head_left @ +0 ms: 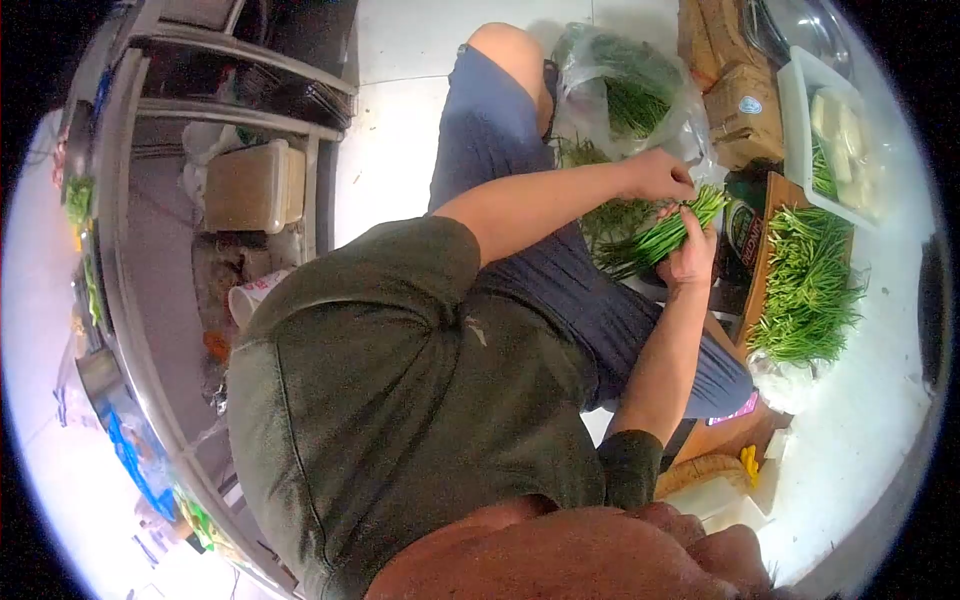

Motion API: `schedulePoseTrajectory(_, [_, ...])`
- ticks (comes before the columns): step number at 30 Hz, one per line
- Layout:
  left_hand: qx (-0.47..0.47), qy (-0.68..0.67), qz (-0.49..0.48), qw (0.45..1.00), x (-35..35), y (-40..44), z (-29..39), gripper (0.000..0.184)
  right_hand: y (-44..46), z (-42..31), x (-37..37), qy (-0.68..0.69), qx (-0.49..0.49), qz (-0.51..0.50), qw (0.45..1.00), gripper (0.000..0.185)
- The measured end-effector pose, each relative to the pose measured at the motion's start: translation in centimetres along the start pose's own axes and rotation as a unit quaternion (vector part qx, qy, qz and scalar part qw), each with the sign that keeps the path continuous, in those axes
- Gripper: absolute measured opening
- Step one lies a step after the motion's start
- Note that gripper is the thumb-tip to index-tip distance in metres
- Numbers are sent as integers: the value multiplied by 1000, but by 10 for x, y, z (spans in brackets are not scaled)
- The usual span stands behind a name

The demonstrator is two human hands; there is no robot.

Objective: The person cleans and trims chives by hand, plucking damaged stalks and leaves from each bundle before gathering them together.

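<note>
A bunch of chives (pixel 665 237), long thin green stalks, lies across my right hand (pixel 690 258), whose fingers are wrapped round it. The stalk ends point up to the right. Just above the bunch, my left hand (pixel 660 177) is closed, its fingertips pinched together near the stalks. Whatever sits between those fingertips is too small to make out. Loose thin greens (pixel 610 215) lie beneath and left of the bunch. Beyond them is a clear plastic bag (pixel 590 55) with more greens in it.
A pile of chives (pixel 810 290) rests on a wooden board at the right. Behind it stands a white bin (pixel 800 120) holding pale packages. A cardboard box (pixel 745 115) is beside the bag. Metal shelving (pixel 125 200) with a lidded plastic container (pixel 255 188) runs along the left.
</note>
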State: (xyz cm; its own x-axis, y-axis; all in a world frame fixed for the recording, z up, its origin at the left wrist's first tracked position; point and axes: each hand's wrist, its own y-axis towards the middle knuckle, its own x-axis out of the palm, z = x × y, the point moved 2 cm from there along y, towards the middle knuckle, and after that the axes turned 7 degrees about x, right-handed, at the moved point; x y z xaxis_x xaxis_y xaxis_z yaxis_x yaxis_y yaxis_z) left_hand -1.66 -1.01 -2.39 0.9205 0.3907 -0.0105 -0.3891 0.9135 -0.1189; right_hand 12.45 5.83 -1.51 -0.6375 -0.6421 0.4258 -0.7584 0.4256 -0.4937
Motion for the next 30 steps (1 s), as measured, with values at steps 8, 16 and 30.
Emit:
schedulePoseTrajectory(8, [-48,-56,-28,997,7,-3,0,25,1,10,-12,39,9,6,999,27])
schedulePoseTrajectory(16, [-66,-102,35,992,2,17,-27,27,-10,-4,-10,77,-45,203,975,12])
schedulePoseTrajectory(30, [-19,102,6,995,-23,9,1,36,-12,-12,-74,-120,-185,328,919,20])
